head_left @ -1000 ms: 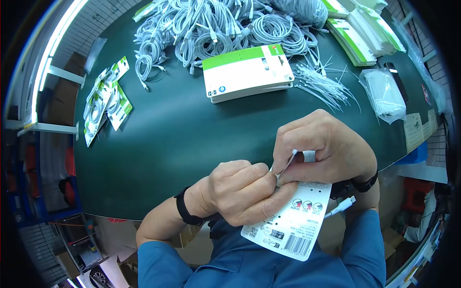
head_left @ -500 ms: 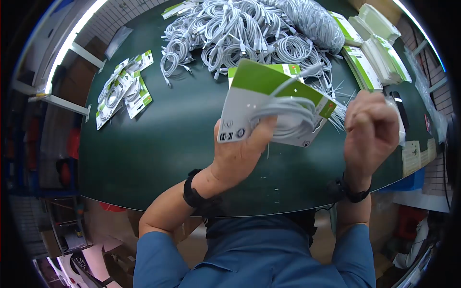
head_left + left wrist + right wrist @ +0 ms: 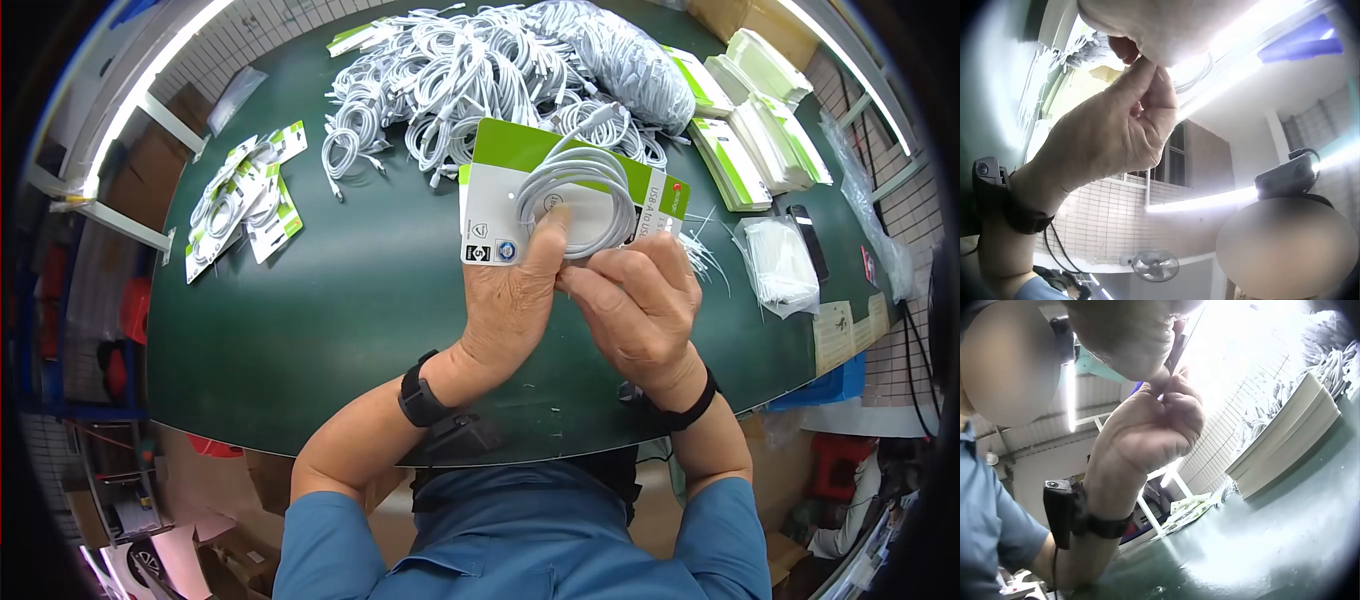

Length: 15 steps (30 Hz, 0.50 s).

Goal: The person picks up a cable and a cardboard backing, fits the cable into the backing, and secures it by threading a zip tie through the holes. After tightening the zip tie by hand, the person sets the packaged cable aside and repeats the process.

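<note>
My left hand (image 3: pixel 510 300) holds a green and white packaging card (image 3: pixel 490 200) upright over the table, its printed front toward the head camera. Across the card's front lies a coiled light-grey USB cable (image 3: pixel 622 205), with my left thumb pressed over the coil's lower left. The fingers of my right hand (image 3: pixel 640 305) are curled, and thumb and forefinger pinch the tail of a white cable tie at the card's lower edge, close to the left thumb. Fingertips hide that tail. In the left wrist view the right hand (image 3: pixel 1110 131) shows the same pinch.
Loose coiled cables (image 3: pixel 440 90) heap at the back. A stack of cards (image 3: pixel 1291 437) stands behind the held card. Carded cables (image 3: pixel 240 205) lie left; card stacks (image 3: pixel 725 165), loose cable ties (image 3: pixel 710 258), a bag of ties (image 3: pixel 780 265) and a dark phone-like object (image 3: pixel 808 245) are right.
The card, earlier low with its back showing, has been turned face out and raised. My right hand, away to the right half a second ago, has come back to the card's lower edge.
</note>
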Each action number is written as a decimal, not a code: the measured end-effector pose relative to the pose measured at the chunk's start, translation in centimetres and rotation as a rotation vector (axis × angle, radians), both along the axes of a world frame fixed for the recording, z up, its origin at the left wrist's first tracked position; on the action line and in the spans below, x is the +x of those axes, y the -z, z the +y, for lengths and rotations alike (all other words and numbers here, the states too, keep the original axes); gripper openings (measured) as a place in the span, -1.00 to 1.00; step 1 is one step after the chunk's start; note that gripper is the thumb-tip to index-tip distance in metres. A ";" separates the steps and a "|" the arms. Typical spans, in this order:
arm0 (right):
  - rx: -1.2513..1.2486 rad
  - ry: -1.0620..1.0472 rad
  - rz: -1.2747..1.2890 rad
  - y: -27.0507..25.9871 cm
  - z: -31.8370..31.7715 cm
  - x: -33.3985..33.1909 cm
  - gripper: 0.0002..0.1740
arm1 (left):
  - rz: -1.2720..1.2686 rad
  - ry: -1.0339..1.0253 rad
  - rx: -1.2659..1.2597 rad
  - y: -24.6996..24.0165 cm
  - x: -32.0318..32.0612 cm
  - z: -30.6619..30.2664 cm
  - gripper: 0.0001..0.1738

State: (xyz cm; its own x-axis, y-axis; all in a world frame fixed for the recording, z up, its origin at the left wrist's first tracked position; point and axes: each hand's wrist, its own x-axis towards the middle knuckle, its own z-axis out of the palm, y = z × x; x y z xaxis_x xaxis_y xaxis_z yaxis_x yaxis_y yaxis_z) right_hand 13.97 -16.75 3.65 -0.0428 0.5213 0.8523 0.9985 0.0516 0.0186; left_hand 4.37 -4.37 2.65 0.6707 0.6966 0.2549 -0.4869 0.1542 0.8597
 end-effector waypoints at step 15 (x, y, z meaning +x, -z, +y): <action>-0.023 -0.177 0.059 0.5 -0.1 -0.4 -0.64 | 0.072 -0.032 0.078 -0.4 -0.6 0.6 -0.74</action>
